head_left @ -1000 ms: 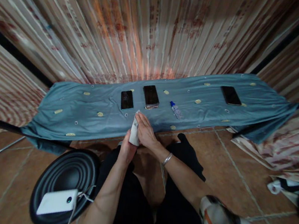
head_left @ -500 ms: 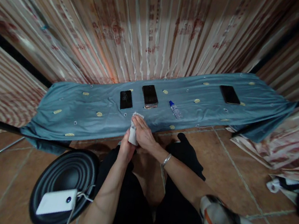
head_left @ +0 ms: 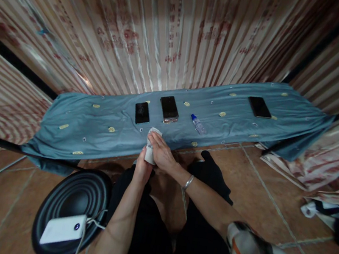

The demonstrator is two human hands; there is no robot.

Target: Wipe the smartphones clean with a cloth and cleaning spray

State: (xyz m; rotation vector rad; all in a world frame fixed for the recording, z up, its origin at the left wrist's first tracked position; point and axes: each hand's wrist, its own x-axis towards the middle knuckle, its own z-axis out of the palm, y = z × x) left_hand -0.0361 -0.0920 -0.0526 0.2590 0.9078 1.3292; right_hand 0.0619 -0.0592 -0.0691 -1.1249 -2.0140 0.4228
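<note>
A crumpled white tissue (head_left: 150, 155) is between my two hands, just off the front edge of the cloth-covered bench. My left hand (head_left: 142, 168) grips its lower end from below, fingers mostly hidden. From the right, my right hand (head_left: 163, 152) presses its closed fingers onto the tissue's upper part. Whether something lies inside the tissue, I cannot tell. On the bench beyond my hands lie a black phone (head_left: 142, 113), a small stack of phones (head_left: 169, 109) and a clear bottle with a blue cap (head_left: 198, 124).
Another dark phone (head_left: 259, 107) lies toward the right end of the blue patterned cloth (head_left: 102, 144). A striped curtain (head_left: 152, 34) hangs behind. On the floor at left, a white power bank (head_left: 63, 229) with a cable rests on a round black ribbed basin (head_left: 79, 190).
My right hand has shifted very slightly down and left over the tissue, whose top now looks more folded. The phones and bottle stay where they were on the bench.
</note>
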